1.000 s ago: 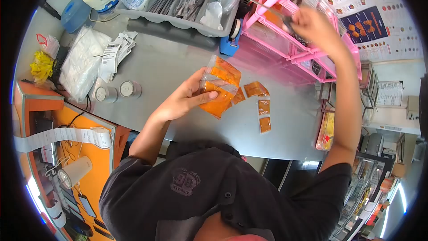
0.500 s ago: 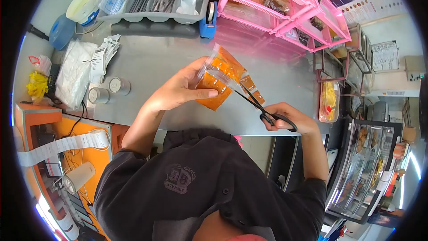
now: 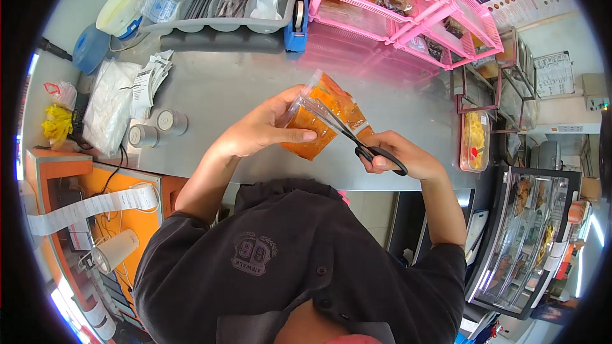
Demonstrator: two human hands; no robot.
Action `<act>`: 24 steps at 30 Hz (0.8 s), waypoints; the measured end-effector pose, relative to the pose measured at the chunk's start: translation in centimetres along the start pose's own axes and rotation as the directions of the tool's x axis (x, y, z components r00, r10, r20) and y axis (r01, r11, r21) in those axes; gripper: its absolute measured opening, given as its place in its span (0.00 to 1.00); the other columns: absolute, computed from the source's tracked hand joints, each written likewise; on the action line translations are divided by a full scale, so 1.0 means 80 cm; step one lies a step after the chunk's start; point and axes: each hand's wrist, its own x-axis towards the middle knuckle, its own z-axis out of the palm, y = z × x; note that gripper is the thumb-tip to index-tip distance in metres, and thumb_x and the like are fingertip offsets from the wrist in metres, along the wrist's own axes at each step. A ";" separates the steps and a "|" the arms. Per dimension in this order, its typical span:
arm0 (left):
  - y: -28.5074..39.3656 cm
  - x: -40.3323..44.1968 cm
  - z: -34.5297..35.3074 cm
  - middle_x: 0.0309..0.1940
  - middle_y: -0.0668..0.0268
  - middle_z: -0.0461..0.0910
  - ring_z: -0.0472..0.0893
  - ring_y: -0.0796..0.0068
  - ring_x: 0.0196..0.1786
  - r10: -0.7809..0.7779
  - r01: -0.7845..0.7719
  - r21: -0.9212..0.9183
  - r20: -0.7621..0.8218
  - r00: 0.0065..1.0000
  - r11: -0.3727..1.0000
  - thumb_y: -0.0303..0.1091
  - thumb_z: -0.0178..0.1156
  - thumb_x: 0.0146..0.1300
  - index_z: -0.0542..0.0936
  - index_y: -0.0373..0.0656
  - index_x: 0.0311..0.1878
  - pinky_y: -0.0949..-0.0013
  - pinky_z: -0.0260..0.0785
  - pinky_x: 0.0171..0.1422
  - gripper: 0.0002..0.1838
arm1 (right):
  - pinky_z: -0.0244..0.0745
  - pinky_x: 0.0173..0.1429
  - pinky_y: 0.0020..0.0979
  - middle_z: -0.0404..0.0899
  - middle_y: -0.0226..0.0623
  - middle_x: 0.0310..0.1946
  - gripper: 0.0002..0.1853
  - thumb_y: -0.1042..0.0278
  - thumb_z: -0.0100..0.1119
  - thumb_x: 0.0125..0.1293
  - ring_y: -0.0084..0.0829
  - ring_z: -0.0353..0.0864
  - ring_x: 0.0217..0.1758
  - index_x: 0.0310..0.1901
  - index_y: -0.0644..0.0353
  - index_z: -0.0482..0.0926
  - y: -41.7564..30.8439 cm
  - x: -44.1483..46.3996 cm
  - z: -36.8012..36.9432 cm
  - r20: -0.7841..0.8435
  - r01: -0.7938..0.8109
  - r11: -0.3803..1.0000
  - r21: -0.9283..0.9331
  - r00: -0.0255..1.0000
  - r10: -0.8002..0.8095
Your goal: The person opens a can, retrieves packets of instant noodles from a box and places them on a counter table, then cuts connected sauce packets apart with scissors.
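Note:
My left hand [image 3: 271,121] is closed on a strip of clear sachets [image 3: 310,140] filled with orange sauce, held above the steel counter. Its thumb lies across the lower sachet. In my right hand [image 3: 405,153] are black-handled scissors [image 3: 380,153], fingers in the loops. The blades point up and left and lie along the seam between the sachets. Whether the seam is cut through I cannot tell. More of the strip shows behind the blades, partly hidden by them and my right hand.
On the steel counter [image 3: 223,89] stand two small cans [image 3: 171,122], white plastic bags [image 3: 109,105] and paper slips [image 3: 151,83]. At the back are a grey cutlery tray [image 3: 182,24], a blue tape dispenser [image 3: 296,38] and pink racks [image 3: 382,28]. A food tub [image 3: 473,140] sits right.
The scissors have moved left and up, so their blades now reach further along the seam between the sachets. My right hand has come closer to my left, which has barely moved.

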 end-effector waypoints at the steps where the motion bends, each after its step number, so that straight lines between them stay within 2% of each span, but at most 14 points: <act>1: 0.000 0.000 0.000 0.55 0.67 0.67 0.64 0.76 0.60 0.000 0.000 0.004 0.002 1.000 1.000 0.23 0.61 0.53 0.61 0.40 0.61 0.70 0.51 0.65 0.31 | 0.49 0.22 0.19 0.60 0.22 0.16 0.33 0.30 0.57 0.48 0.14 0.57 0.19 0.23 0.59 0.67 0.001 0.001 0.000 0.001 0.002 1.000 0.004 1.000 -0.002; 6: -0.002 0.002 0.002 0.55 0.67 0.67 0.63 0.76 0.60 -0.004 0.004 -0.014 -0.002 1.000 1.000 0.23 0.61 0.53 0.61 0.39 0.61 0.71 0.51 0.66 0.31 | 0.48 0.22 0.19 0.60 0.22 0.15 0.33 0.29 0.56 0.48 0.14 0.56 0.19 0.23 0.59 0.67 0.001 0.001 0.002 -0.018 0.015 1.000 0.025 1.000 -0.014; 9: -0.002 0.002 0.003 0.55 0.67 0.66 0.63 0.76 0.60 0.001 -0.001 -0.004 0.002 1.000 1.000 0.23 0.60 0.54 0.61 0.39 0.61 0.71 0.51 0.66 0.31 | 0.49 0.23 0.20 0.51 0.20 0.16 0.27 0.40 0.57 0.55 0.14 0.53 0.20 0.19 0.56 0.61 0.002 -0.002 0.000 0.011 0.040 0.997 0.065 0.999 -0.040; 12: -0.002 0.003 0.003 0.55 0.66 0.66 0.63 0.76 0.60 0.002 -0.002 0.004 0.015 1.000 1.000 0.24 0.61 0.54 0.60 0.39 0.62 0.71 0.50 0.66 0.31 | 0.46 0.21 0.18 0.60 0.21 0.15 0.34 0.29 0.56 0.47 0.13 0.56 0.18 0.21 0.59 0.66 0.003 -0.003 0.003 -0.059 0.028 0.999 0.026 0.998 -0.027; 24: -0.002 0.006 0.003 0.56 0.66 0.66 0.64 0.75 0.60 -0.045 0.045 -0.031 0.007 0.999 0.999 0.26 0.62 0.53 0.60 0.39 0.62 0.70 0.50 0.66 0.33 | 0.46 0.20 0.18 0.57 0.18 0.12 0.32 0.30 0.60 0.45 0.11 0.54 0.15 0.19 0.58 0.67 0.014 -0.005 0.000 -0.104 0.034 0.999 0.041 0.994 -0.029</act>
